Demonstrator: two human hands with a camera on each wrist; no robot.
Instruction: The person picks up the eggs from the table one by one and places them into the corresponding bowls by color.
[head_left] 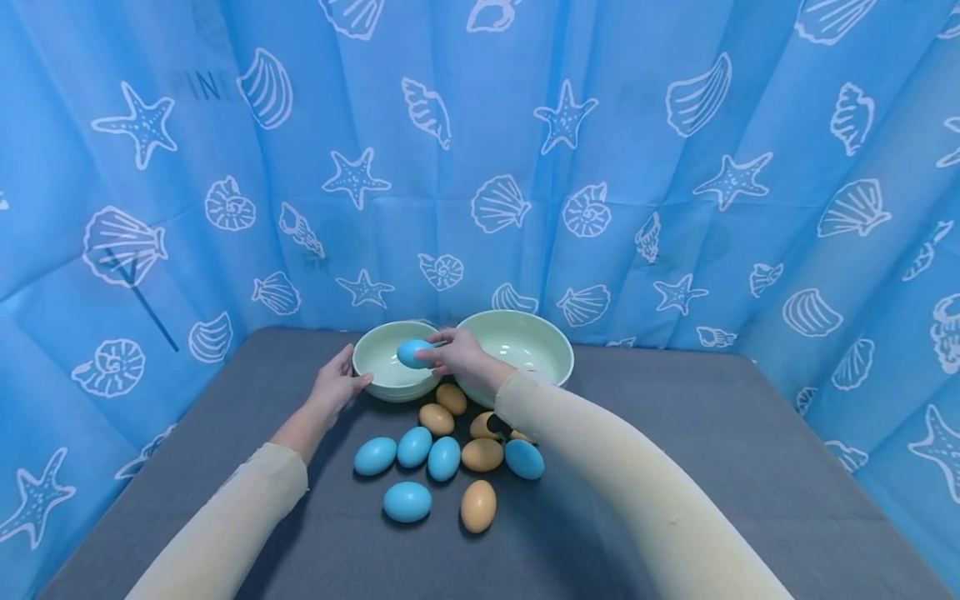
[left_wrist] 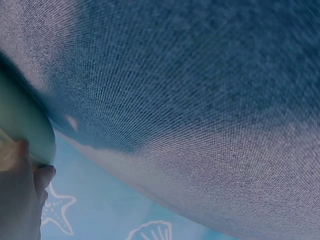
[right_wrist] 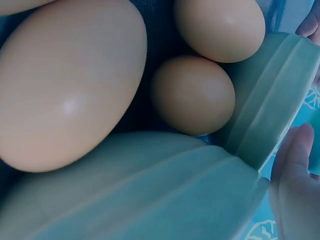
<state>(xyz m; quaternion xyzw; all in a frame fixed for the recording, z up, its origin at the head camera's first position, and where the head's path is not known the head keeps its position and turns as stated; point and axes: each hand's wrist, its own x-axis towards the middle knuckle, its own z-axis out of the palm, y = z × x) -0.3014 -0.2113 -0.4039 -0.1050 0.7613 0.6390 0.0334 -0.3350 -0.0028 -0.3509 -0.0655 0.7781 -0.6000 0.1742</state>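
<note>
Gripping a blue egg (head_left: 412, 354) between thumb and fingers of the right hand (head_left: 462, 354), above the opening of the left bowl (head_left: 397, 392). Touching the inside of that bowl or clear of it: impossible to tell. Holding the left side of the same bowl with the left hand (head_left: 335, 388), thumb at the near rim, fingers bent round the outer wall.

At the far edge of the worktop (head_left: 675, 467), two pale green bowls, upright and side by side; the right bowl (head_left: 528, 333) wider and partly covered by the right hand and sleeve.

On the near side of the bowls, a loose spread of tan eggs (head_left: 482, 455) and blue eggs (head_left: 407, 502). Of the tan, two close together just in front of the left bowl, two farther right and partly hidden by the right arm, one just nearer, one alone at the near edge of the spread. Of the blue, three in a row on the left, one nearer than these, one at the right end beside the tan.

Reaching in from the near left and near right, a pale left sleeve (head_left: 225, 521) and a pale right sleeve (head_left: 637, 483). Behind the worktop and round both sides, a blue curtain (head_left: 465, 167) with white shells and starfish.
</note>
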